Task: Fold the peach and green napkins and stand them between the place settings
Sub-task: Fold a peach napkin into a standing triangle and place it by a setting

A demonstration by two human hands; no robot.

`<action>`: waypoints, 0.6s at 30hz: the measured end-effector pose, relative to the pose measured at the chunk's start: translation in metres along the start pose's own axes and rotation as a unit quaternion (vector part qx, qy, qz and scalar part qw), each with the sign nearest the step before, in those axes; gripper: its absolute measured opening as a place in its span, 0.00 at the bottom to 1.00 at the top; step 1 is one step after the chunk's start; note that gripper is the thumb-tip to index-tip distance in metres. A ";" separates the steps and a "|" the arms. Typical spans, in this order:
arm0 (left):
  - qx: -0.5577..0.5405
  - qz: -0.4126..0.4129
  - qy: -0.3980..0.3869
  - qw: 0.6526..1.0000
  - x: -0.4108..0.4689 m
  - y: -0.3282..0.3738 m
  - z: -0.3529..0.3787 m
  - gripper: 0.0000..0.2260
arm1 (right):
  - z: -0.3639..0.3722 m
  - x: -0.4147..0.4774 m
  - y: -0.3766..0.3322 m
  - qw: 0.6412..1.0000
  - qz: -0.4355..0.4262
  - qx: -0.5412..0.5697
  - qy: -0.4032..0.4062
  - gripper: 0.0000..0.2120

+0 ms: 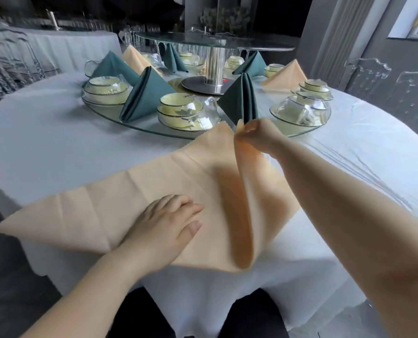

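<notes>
Head view: a large peach cloth napkin [154,181] lies spread on the near part of a round desk [44,147] covered with a white tablecloth. The left grip [169,220] rests flat on the napkin near its front edge, fingers straight and close together, grasping nothing. The right grip [256,135] pinches the napkin's far right corner between thumb and fingertips and holds it above the desk. The right portion of the cloth therefore rises as a curved ridge from the near edge to the pinched corner, while the left portion lies flat.

Beyond the napkin, a clear glass turntable ring [134,125] carries place settings of stacked pale yellow bowls [178,111] with dark rims; those on the right sit under clear wrap. A left green folded napkin [147,93] and a right green folded napkin [239,101] stand upright on either side of the nearest bowls, the right one just behind the right grip. A peach folded napkin [286,74] stands farther right. A raised glass disc on a metal column [213,67] occupies the centre.
</notes>
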State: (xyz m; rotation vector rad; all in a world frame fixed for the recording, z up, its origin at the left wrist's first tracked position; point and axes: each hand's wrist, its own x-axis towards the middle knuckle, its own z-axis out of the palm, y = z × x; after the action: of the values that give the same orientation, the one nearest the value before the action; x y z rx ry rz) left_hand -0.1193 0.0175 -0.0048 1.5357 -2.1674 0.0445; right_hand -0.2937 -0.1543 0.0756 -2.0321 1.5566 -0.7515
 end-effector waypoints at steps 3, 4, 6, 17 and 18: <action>-0.069 -0.045 -0.044 0.996 0.006 -0.004 -0.006 0.40 | 0.017 0.021 0.000 1.000 0.021 -0.016 0.004 0.10; -0.085 -0.055 -0.029 0.994 0.009 -0.004 -0.011 0.40 | 0.021 0.027 0.000 0.999 0.026 -0.020 0.008 0.14; -0.107 -0.062 0.006 0.992 0.017 0.002 -0.016 0.38 | 0.026 0.038 0.000 0.999 0.027 -0.035 0.024 0.12; -0.022 0.002 -0.102 0.995 0.023 0.020 0.015 0.25 | 0.036 0.063 0.002 0.985 0.003 -0.153 0.075 0.14; -0.012 -0.002 -0.107 0.994 0.022 0.020 0.018 0.25 | 0.037 0.063 0.003 0.984 0.000 -0.153 0.089 0.13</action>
State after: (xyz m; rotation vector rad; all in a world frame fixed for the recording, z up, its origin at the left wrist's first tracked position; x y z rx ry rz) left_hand -0.1497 -0.0001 -0.0069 1.5934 -2.3197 -0.1548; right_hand -0.2579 -0.2149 0.0555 -2.2300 1.8726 -0.7504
